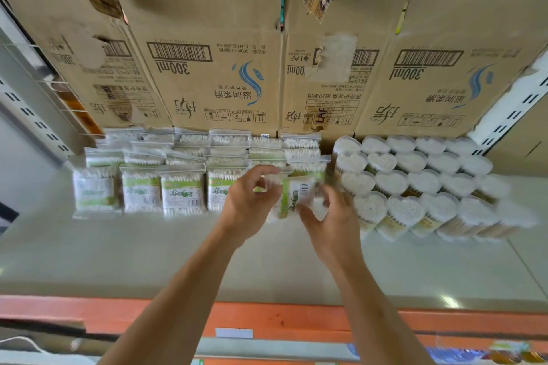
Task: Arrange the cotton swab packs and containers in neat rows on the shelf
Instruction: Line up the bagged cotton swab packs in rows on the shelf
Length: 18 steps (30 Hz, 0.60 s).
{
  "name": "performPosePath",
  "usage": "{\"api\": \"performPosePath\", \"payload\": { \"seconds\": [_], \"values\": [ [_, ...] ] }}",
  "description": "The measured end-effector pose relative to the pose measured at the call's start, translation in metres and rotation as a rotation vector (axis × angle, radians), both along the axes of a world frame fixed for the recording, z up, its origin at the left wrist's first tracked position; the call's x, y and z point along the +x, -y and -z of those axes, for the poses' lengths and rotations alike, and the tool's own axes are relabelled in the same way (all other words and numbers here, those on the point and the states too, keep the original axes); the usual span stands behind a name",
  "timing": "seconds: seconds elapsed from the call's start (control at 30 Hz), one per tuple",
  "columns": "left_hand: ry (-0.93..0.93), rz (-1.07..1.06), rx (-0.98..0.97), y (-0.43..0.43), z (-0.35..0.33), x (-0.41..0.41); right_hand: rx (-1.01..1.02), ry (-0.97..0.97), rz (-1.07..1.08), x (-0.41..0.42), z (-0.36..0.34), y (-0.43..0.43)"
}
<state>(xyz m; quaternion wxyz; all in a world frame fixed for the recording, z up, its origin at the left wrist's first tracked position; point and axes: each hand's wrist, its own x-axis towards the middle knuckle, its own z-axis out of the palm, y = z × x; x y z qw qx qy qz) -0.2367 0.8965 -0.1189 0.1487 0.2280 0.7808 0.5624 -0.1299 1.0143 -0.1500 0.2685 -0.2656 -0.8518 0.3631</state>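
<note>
Over open shelf (148, 252) front, left hand (246, 210) and right hand (332, 225) grip 1 pack (292, 195).

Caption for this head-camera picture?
Left hand and right hand hold a cotton swab pack at the shelf, between bagged packs and containers.

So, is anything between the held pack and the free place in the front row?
Nothing visible. The clear green-labelled cotton swab pack, held by left hand and right hand, hangs just at that gap, between the front row of packs and the clear heart-shaped containers. The hands hide the white shelf beneath it.
</note>
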Motion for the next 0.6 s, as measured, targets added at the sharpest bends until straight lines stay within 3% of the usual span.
{"api": "performPosePath", "payload": {
  "seconds": [0.17,0.37,0.5,0.6],
  "values": [
    [0.039,0.053,-0.009,-0.007,-0.003,-0.002,0.096,0.046,-0.174,-0.005,-0.008,-0.002],
    [0.173,0.022,0.06,-0.009,0.007,0.006,-0.027,0.022,-0.146,-0.002,0.005,0.0],
    [0.209,0.055,0.083,-0.012,0.005,0.01,0.005,-0.024,-0.064,-0.004,0.012,0.0],
    [0.139,-0.113,0.03,-0.013,0.011,0.017,-0.004,0.002,0.026,-0.007,0.02,0.001]
  ]
}}
